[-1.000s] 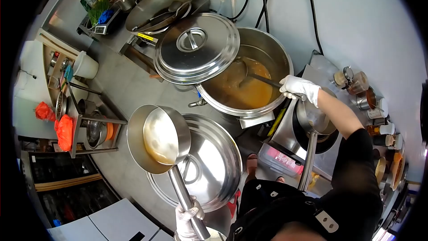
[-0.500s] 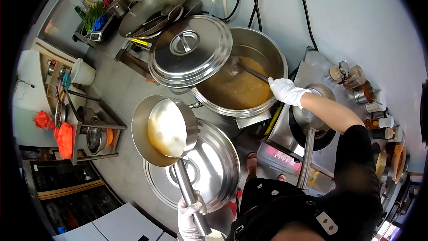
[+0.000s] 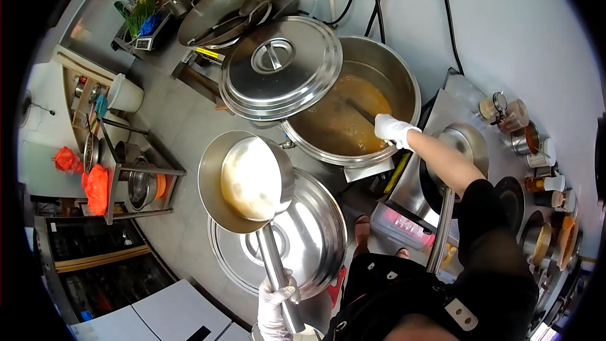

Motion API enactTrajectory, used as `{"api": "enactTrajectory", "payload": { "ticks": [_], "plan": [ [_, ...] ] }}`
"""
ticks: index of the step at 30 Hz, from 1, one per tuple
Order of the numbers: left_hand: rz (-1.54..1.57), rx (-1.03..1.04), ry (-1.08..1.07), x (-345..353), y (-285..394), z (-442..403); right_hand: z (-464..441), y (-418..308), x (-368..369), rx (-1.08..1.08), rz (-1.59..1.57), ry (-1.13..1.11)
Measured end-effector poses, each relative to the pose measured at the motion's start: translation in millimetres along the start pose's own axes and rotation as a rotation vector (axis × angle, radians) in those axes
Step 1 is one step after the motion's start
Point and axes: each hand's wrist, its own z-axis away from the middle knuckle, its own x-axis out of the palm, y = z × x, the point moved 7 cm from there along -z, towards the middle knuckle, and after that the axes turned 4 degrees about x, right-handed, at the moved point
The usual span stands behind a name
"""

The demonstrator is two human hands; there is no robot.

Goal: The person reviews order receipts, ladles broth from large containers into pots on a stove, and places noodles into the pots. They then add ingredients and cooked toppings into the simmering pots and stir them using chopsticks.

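Observation:
My left hand [image 3: 278, 297], gloved in white, is wrapped round the steel handle of a deep saucepan [image 3: 211, 183]. Some yellowish-brown liquid lies in the saucepan, under a bright glare. My right hand [image 3: 392, 131], also gloved, grips the dark handle of a ladle [image 3: 361, 111]. The ladle's bowl is hidden under the brown broth [image 3: 334, 127] in a big stockpot [image 3: 411, 82]. A steel lid [image 3: 240, 91] covers the stockpot's left part. Below the saucepan is a second large round lid [image 3: 319, 240].
Another long-handled pan [image 3: 461, 139] sits on the stove at right, beside jars and seasoning containers [image 3: 514, 113]. A wok [image 3: 196, 19] stands at the back left. A metal rack [image 3: 148, 170] with bowls and red bags is at left. Black cables [image 3: 449, 25] hang down the wall.
My right hand has pushed the ladle lower and over the stockpot, and its bowl has sunk out of sight. My left hand still holds the saucepan. The whole view has shifted slightly.

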Motion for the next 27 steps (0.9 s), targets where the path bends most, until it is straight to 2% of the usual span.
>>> {"api": "enactTrajectory", "payload": {
  "ticks": [1,3,5,6,10,17,23,27],
  "plan": [
    [-0.02,0.006,0.015,2,1,1,3,6,-1,0.075,-0.179,-0.069],
    [-0.029,0.004,0.002,4,2,0,-3,23,-15,0.034,-0.264,-0.096],
    [-0.046,-0.019,-0.013,4,1,1,-6,42,-11,0.068,-0.54,-0.256],
    [-0.049,-0.02,-0.017,6,2,1,-1,48,-12,0.047,-0.628,-0.256],
    [-0.086,-0.027,-0.044,14,5,1,47,67,-38,0.047,-0.753,-0.217],
    [-0.151,-0.058,-0.131,18,1,-8,143,91,-72,0.003,-0.738,-0.2],
    [-0.231,-0.043,-0.114,37,1,-9,212,124,-74,-0.057,-1.215,-0.4],
    [-0.293,-0.043,-0.153,43,-6,-13,267,131,-78,-0.075,-1.265,-0.387]
  ]
}}
